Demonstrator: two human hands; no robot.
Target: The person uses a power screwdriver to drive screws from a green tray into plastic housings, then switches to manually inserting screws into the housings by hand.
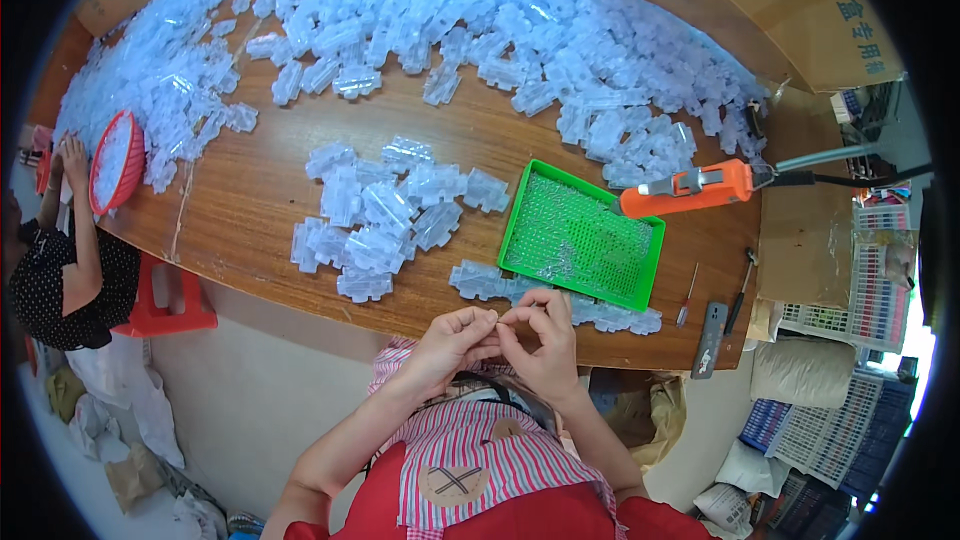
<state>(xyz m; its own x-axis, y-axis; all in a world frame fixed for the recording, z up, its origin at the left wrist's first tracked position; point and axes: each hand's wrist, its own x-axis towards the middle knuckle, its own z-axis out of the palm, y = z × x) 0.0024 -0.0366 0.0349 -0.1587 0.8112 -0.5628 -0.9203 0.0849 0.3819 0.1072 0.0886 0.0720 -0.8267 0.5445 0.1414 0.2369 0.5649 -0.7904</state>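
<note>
My left hand and my right hand meet just off the table's near edge, fingertips pinched together. Whatever lies between them is too small to make out. Right beyond them, a row of clear plastic pieces lies along the edge, partly under a green tray. Small shiny metal parts are scattered over the tray's gridded bottom. Left of the tray sits a loose heap of clear plastic pieces. An orange electric screwdriver hangs over the tray's right corner, apart from both hands.
A large pile of clear plastic pieces covers the back of the table. At right lie a thin screwdriver, a dark phone-shaped object and a black-handled tool. Another person works at far left beside a red basket.
</note>
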